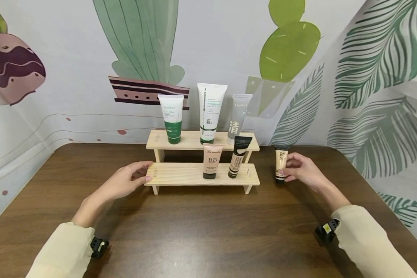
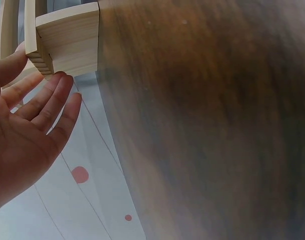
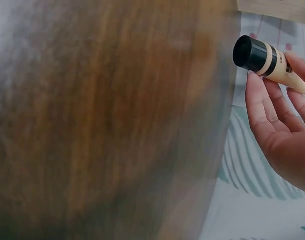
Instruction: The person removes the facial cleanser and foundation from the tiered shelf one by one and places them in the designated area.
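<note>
Off the right end of a two-step wooden display rack (image 1: 175, 173), my right hand (image 1: 305, 170) pinches a small beige tube (image 1: 281, 160) between thumb and fingers. The tube stands upright, black cap down; in the right wrist view its black cap (image 3: 249, 53) points away from the fingers. My left hand (image 1: 124, 180) pinches the left end of the rack's lower step, and the left wrist view has the thumb (image 2: 15, 66) against the wooden board. On that step stand a pink BB tube (image 1: 212, 162) and a black-topped tube (image 1: 239, 157), which leans slightly.
The upper step holds a white-and-green tube (image 1: 172, 117), a tall white tube (image 1: 210, 110) and a grey translucent tube (image 1: 238, 116). Everything rests on a dark brown wooden table (image 1: 201, 235). Behind it hangs a white cloth (image 1: 215, 46) printed with cacti and leaves.
</note>
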`<control>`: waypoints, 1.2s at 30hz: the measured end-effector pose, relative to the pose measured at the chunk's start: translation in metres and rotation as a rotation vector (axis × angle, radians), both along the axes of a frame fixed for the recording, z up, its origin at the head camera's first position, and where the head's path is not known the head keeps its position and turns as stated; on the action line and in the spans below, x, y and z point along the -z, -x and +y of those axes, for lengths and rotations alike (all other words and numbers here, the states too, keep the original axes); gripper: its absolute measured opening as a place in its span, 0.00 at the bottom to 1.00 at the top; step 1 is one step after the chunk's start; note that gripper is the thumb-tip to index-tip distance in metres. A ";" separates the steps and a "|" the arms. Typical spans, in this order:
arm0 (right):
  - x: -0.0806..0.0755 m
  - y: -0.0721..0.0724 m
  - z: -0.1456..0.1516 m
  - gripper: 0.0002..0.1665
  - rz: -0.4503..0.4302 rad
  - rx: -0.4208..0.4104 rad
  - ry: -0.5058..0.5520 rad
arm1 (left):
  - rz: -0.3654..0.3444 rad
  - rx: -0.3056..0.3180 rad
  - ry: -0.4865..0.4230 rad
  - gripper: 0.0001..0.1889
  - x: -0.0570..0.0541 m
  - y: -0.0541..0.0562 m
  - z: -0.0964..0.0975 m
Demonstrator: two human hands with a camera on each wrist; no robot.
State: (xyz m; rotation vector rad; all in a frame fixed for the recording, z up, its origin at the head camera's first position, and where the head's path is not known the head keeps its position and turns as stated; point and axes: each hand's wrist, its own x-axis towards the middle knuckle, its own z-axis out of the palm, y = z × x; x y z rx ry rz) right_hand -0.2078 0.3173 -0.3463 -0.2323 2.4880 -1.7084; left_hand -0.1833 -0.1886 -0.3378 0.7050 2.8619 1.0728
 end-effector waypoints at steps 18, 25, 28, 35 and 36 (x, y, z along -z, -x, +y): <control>0.003 0.019 -0.006 0.28 -0.071 0.048 0.009 | -0.006 -0.001 -0.007 0.22 0.003 0.002 -0.001; 0.005 0.025 -0.007 0.29 -0.106 0.078 0.016 | -0.001 0.003 -0.003 0.23 0.002 0.002 0.000; 0.006 0.027 -0.007 0.31 -0.113 0.077 0.002 | -0.005 0.004 -0.001 0.23 0.002 0.002 0.000; 0.010 0.031 -0.007 0.33 -0.121 0.078 -0.034 | -0.013 0.000 -0.006 0.23 0.002 0.001 -0.001; 0.011 0.032 -0.007 0.33 -0.124 0.078 -0.034 | -0.014 -0.001 -0.006 0.23 0.001 0.001 -0.001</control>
